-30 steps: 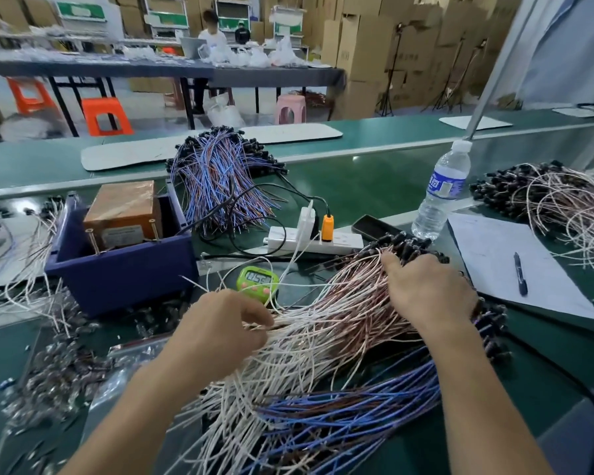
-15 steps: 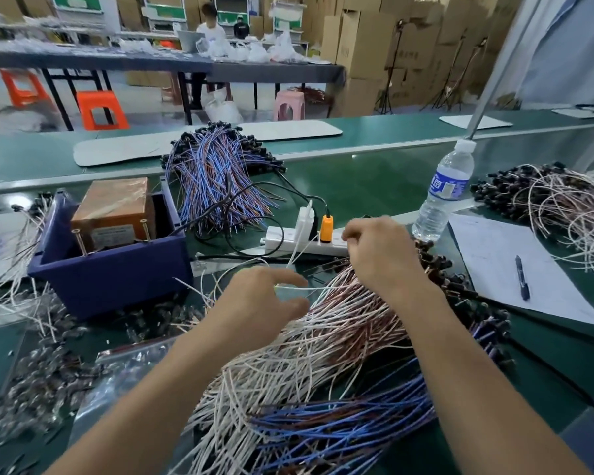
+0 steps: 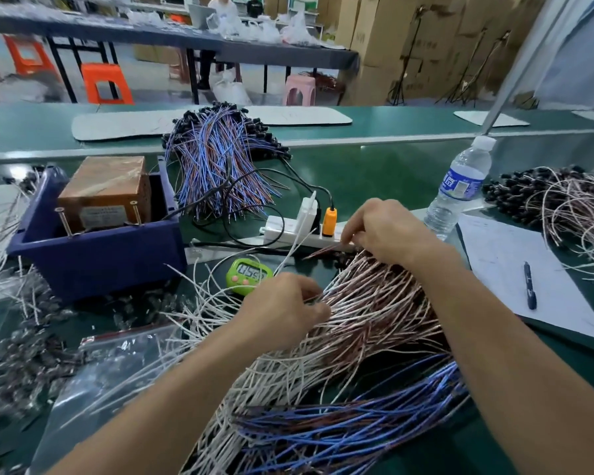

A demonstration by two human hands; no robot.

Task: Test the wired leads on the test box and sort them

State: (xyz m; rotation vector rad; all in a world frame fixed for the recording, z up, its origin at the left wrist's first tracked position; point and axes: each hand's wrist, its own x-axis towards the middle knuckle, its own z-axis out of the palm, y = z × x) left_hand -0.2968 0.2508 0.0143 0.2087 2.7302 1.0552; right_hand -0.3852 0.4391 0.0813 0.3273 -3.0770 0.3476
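A big pile of white and brown wired leads [image 3: 367, 317] lies in front of me, with blue and brown leads [image 3: 350, 430] at its near end. My left hand [image 3: 282, 313] pinches a few lead wires at the pile's left side. My right hand [image 3: 388, 231] pinches the head end of a lead near the power strip; the lead [image 3: 323, 251] sticks out to the left from its fingers. The brown test box [image 3: 105, 193] with two metal posts sits in a dark blue bin [image 3: 96, 258] at the left.
A white power strip [image 3: 288, 231] with an orange plug, a green timer [image 3: 249, 274], a water bottle [image 3: 460, 190], and paper with a pen [image 3: 528, 286] lie around. More lead piles sit behind [image 3: 220, 159], at right [image 3: 563, 204]. A plastic bag [image 3: 117, 365] lies at left.
My right hand moved up and left from the pile's black heads to the power strip, drawing out one lead. My left hand moved right along the wires.
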